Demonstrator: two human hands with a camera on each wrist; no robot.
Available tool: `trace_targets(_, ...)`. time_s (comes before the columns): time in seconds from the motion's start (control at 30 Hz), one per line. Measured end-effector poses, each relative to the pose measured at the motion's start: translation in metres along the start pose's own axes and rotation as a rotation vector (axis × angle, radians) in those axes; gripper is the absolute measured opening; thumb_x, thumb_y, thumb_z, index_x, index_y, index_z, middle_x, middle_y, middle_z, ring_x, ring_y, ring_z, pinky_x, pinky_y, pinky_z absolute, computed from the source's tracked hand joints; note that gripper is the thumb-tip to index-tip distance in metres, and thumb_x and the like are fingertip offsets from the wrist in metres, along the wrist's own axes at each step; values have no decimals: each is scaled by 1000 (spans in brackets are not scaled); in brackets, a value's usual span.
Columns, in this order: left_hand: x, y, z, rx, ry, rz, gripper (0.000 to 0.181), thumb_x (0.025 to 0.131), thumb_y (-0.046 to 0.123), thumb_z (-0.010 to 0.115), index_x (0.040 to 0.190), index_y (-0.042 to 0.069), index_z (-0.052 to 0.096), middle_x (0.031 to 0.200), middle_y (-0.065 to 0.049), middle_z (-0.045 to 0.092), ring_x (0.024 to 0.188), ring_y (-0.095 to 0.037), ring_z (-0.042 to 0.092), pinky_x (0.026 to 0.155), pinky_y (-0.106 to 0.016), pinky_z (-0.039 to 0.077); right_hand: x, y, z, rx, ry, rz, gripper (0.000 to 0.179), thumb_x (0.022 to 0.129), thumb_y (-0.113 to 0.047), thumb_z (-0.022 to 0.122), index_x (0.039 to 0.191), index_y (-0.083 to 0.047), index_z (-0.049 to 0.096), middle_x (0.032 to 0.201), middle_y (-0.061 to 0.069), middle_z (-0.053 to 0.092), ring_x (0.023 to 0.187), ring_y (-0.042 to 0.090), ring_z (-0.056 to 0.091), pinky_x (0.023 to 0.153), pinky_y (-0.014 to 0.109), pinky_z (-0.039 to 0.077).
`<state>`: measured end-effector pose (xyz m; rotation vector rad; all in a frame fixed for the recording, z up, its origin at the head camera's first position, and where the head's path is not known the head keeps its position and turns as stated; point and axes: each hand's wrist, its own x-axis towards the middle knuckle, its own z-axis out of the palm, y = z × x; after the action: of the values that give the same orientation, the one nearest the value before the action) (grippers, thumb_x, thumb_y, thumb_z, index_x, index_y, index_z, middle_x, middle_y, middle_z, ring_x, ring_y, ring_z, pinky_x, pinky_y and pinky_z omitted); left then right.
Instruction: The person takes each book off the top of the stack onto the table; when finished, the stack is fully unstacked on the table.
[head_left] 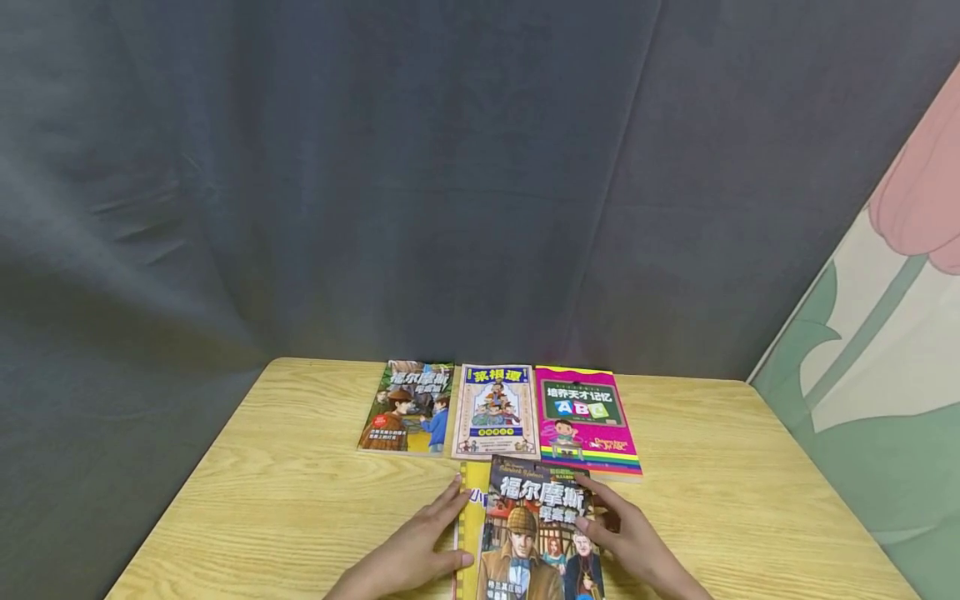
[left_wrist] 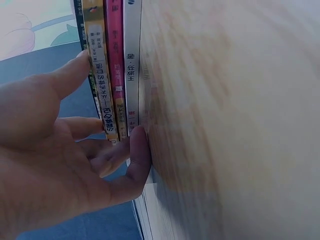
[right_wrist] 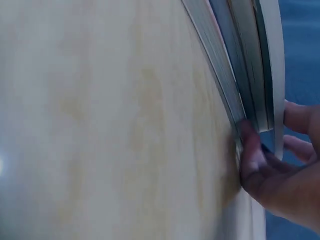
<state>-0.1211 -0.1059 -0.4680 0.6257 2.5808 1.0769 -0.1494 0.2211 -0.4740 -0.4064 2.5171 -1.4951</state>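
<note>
In front of me lies a stack of books. A dark detective book [head_left: 534,533] with Chinese lettering and a capped man on its cover tops it, offset to the right over a yellow book [head_left: 471,533]. My left hand [head_left: 416,537] rests against the stack's left side, fingertips at the spines. Yellow, pink and white spines [left_wrist: 131,65] show in the left wrist view. My right hand [head_left: 630,533] touches the stack's right side, thumb and index finger at the top cover's edge. In the right wrist view, one lower finger sits by the table, against the page edges [right_wrist: 225,70].
Behind the stack stands a row of three flat books: a detective book [head_left: 408,408], a pale book with a blue title band [head_left: 495,412] and a pink book [head_left: 588,421]. The wooden table [head_left: 285,475] meets a dark curtain [head_left: 420,183]. A tulip-patterned cloth [head_left: 885,358] hangs at right.
</note>
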Motion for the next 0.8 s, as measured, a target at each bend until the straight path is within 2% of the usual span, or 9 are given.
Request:
trace_targets(0.17, 2, -1, 1, -5, -12, -5, 81, 88, 47, 64, 154, 17, 26, 161, -7, 10, 135, -51, 28, 101, -68, 31, -6, 5, -5, 96, 5, 25, 54, 94, -16, 62, 141, 2, 44, 115, 23, 57, 71, 10, 57, 59, 26, 52)
trace_targets(0.23, 2, -1, 0, -5, -17, -4, 81, 88, 46, 65, 154, 16, 26, 161, -8, 10, 135, -51, 28, 101, -69, 31, -6, 6, -6, 145, -22, 26, 57, 94, -15, 62, 144, 2, 39, 120, 28, 53, 75, 10, 59, 63, 26, 53)
trace_targets(0.33, 1, 0, 0, -7, -21, -3, 81, 89, 46, 64, 153, 15, 27, 161, -9, 10, 135, -50, 28, 101, -68, 32, -5, 5, -6, 241, -83, 35, 66, 94, -14, 62, 149, 1, 28, 141, 39, 31, 85, 14, 64, 72, 26, 55)
trace_targets(0.4, 0, 0, 0, -11, -24, -4, 80, 89, 46, 64, 153, 14, 27, 161, -9, 10, 136, -49, 28, 102, -67, 32, -3, 5, -5, 263, -109, 55, 71, 94, -16, 63, 152, -2, 23, 151, 37, 15, 85, 17, 65, 77, 26, 54)
trace_targets(0.47, 0, 0, 0, -11, -22, -2, 81, 89, 47, 63, 153, 14, 27, 161, -9, 10, 135, -49, 28, 101, -67, 32, -3, 4, -6, 276, -113, 71, 73, 94, -16, 64, 153, -4, 23, 154, 33, 9, 101, 30, 64, 82, 29, 54)
trace_targets(0.53, 0, 0, 0, -9, -23, 1, 81, 89, 47, 63, 153, 14, 27, 161, -9, 10, 135, -50, 28, 101, -67, 33, -3, 2, -10, 287, -99, 87, 72, 94, -18, 64, 153, -5, 24, 155, 31, 8, 115, 41, 56, 87, 33, 54)
trace_targets(0.63, 0, 2, -1, -4, -22, -5, 81, 89, 47, 64, 153, 15, 27, 161, -8, 10, 135, -49, 29, 102, -66, 33, -3, -1, -20, 314, -70, 111, 72, 94, -18, 63, 153, -9, 25, 156, 29, 8, 128, 47, 41, 92, 37, 52)
trace_targets(0.73, 0, 3, -1, 0, -16, -10, 81, 88, 47, 64, 153, 14, 28, 161, -8, 11, 135, -48, 29, 103, -64, 33, -2, -4, -38, 334, -18, 118, 72, 93, -16, 64, 153, -10, 25, 156, 29, 11, 119, 34, 55, 91, 34, 52)
trace_targets(0.8, -1, 4, -2, 9, -5, -5, 82, 88, 46, 65, 153, 13, 28, 161, -9, 12, 135, -48, 30, 104, -63, 33, -1, -6, -51, 300, 29, 106, 70, 93, -16, 64, 152, -10, 27, 155, 29, 17, 115, 21, 58, 90, 28, 52)
